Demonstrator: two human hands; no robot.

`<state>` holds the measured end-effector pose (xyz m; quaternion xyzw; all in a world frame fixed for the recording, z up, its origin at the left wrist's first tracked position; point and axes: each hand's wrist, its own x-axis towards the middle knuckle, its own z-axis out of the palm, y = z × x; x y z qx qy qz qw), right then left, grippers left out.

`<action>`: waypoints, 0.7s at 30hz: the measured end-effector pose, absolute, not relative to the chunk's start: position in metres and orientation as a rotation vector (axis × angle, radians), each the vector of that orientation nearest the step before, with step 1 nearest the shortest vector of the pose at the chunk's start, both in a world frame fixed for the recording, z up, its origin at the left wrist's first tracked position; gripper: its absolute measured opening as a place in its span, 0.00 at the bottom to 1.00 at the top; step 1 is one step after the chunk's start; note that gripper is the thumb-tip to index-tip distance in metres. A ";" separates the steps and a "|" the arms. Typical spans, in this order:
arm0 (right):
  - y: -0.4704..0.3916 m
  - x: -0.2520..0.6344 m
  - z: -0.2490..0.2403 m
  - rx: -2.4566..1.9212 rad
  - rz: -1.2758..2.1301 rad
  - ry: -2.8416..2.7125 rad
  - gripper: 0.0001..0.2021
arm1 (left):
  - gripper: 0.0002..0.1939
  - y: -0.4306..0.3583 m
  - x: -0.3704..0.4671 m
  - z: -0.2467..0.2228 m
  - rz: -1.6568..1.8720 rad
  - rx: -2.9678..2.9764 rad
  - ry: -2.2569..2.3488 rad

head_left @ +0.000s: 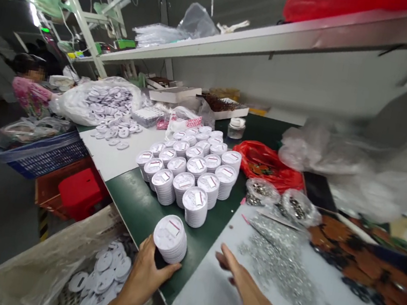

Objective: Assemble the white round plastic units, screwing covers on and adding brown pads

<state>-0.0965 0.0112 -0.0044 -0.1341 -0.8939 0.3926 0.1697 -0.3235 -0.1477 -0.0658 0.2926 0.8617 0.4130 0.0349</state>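
Note:
My left hand (151, 269) is wrapped round the lower part of a stack of white plastic discs (170, 239) at the front edge of the green table. The stack stands upright; its top disc carries a small rectangular piece with a dark red line. My right hand (245, 289) is open above the white sheet (202, 293), fingers apart and slightly blurred, holding nothing. Beyond the left hand, several similar disc stacks (196, 207) stand close together in rows. Small shiny clear parts (282, 264) lie spread to the right of my right hand.
A bag of loose white discs (110, 101) lies at the back left. Below the table edge is a lined container of discs (105, 280). Small bags of metal parts (300, 206), a red bag (266, 164) and brown pieces (372, 267) lie right. A person (33, 88) sits far left.

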 end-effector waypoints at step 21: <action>0.010 -0.190 -0.006 -0.509 1.220 -2.442 0.51 | 0.30 -0.120 -0.300 -0.036 1.109 1.149 2.369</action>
